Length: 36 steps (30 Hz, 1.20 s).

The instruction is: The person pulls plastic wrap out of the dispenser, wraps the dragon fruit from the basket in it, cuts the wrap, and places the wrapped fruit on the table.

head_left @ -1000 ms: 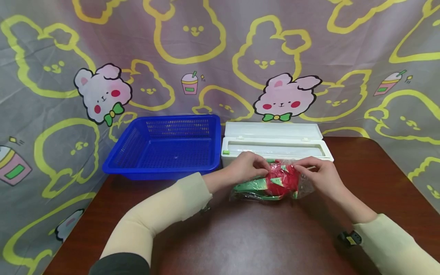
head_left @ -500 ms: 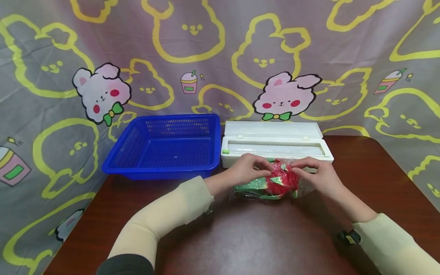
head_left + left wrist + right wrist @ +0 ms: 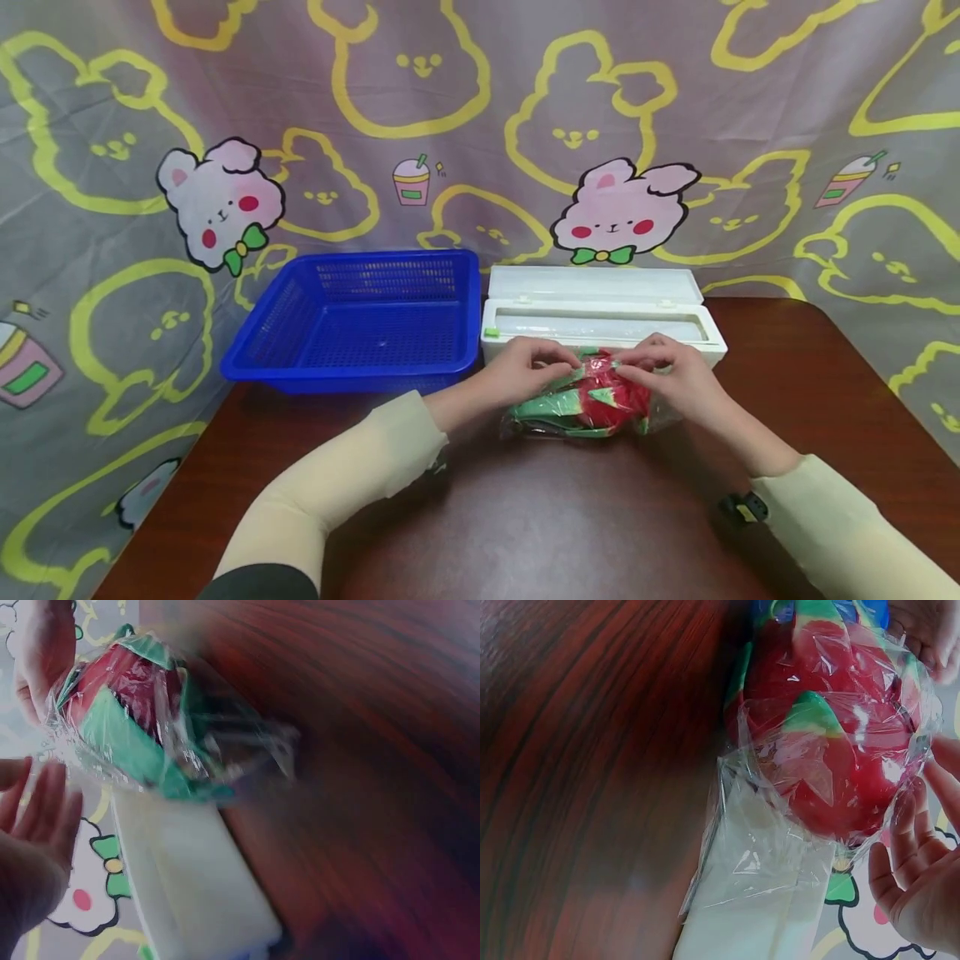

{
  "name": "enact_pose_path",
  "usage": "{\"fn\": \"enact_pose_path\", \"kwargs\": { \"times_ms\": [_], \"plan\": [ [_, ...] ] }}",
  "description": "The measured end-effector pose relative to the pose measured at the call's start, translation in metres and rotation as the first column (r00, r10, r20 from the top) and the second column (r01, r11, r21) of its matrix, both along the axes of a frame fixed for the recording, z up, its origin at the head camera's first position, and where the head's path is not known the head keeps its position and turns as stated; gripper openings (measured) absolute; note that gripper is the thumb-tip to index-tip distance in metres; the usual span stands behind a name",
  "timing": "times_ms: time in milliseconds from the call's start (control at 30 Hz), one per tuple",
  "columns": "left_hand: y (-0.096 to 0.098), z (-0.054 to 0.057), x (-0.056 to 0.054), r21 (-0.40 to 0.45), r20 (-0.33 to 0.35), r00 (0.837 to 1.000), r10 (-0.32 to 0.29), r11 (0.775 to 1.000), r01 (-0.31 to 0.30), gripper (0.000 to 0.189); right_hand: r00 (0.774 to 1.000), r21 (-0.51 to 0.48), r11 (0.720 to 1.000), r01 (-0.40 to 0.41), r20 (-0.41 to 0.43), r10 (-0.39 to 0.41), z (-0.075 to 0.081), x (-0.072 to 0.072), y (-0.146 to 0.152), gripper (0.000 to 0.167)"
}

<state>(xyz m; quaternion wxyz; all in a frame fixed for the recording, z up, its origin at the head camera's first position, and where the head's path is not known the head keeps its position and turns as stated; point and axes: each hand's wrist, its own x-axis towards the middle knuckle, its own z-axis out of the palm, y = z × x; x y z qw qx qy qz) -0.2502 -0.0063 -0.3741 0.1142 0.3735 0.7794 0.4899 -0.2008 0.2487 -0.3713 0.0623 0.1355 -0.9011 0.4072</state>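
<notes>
A red dragon fruit (image 3: 600, 398) with green scales lies on the table, wrapped in clear cling film (image 3: 739, 817) with loose ends sticking out at the sides. My left hand (image 3: 531, 367) is over the fruit's upper left, thumb and fingertips pinching the film. From the right, my right hand (image 3: 671, 371) pinches film on top of the fruit, close to the left fingertips. Beyond the fruit stands a white cling film dispenser (image 3: 517, 357), its lid raised and a roll inside. In the left wrist view, the film (image 3: 255, 742) trails past the fruit's green end.
A blue perforated plastic basket (image 3: 247, 367) stands left of the dispenser. Behind both hangs a curtain (image 3: 480, 100) with rabbit drawings. The brown wooden table (image 3: 570, 517) extends in front of the fruit and to the right.
Both hands have shifted slightly left over the wrapped fruit, the right one more. The right fingertips now lie nearer the top middle. Fruit, basket and dispenser stay put.
</notes>
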Motion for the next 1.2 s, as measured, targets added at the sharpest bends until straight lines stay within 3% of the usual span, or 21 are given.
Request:
{"fn": "enact_pose_path", "kwargs": {
  "times_ms": [100,200,267,367,533,667,900,1067,1200],
  "plan": [
    [-0.015,-0.002,0.005,-0.119,-0.135,0.991,0.002,0.993,-0.019,0.023,1.000,-0.002,1.000,0.011,-0.015,-0.011,0.002,0.000,-0.003,0.025],
    [-0.025,-0.008,0.011,-0.272,-0.219,0.974,-0.060,0.962,-0.002,0.047,0.999,-0.005,1.000,0.020,-0.048,-0.020,0.004,0.001,-0.003,0.022],
    [-0.028,-0.013,0.013,-0.361,-0.238,0.966,-0.098,0.932,0.006,0.064,0.997,0.002,1.000,0.029,-0.066,-0.029,0.004,0.002,-0.002,0.019],
    [-0.029,-0.021,0.015,-0.420,-0.226,0.963,-0.145,0.907,0.038,0.080,0.997,0.013,0.999,0.040,-0.070,-0.039,0.002,0.002,-0.001,0.016],
    [-0.028,-0.028,0.013,-0.470,-0.249,0.955,-0.161,0.882,0.027,0.089,0.998,0.030,0.998,0.064,-0.022,-0.063,0.002,0.000,-0.003,0.020],
    [-0.028,-0.029,0.010,-0.488,-0.286,0.946,-0.152,0.873,-0.007,0.093,0.995,0.046,0.994,0.101,0.011,-0.102,0.005,-0.001,-0.005,0.022],
    [-0.027,-0.029,0.009,-0.537,-0.329,0.924,-0.197,0.844,-0.012,0.094,0.994,0.046,0.993,0.112,0.015,-0.112,0.005,-0.002,-0.008,0.015],
    [-0.027,-0.029,0.007,-0.532,-0.359,0.911,-0.203,0.847,-0.021,0.084,0.995,0.046,0.994,0.096,0.019,-0.097,0.005,-0.003,-0.008,0.019],
    [-0.027,-0.031,0.005,-0.535,-0.375,0.905,-0.201,0.844,-0.034,0.079,0.999,0.027,0.999,0.046,-0.025,-0.045,0.004,-0.002,-0.004,0.020]
  ]
}}
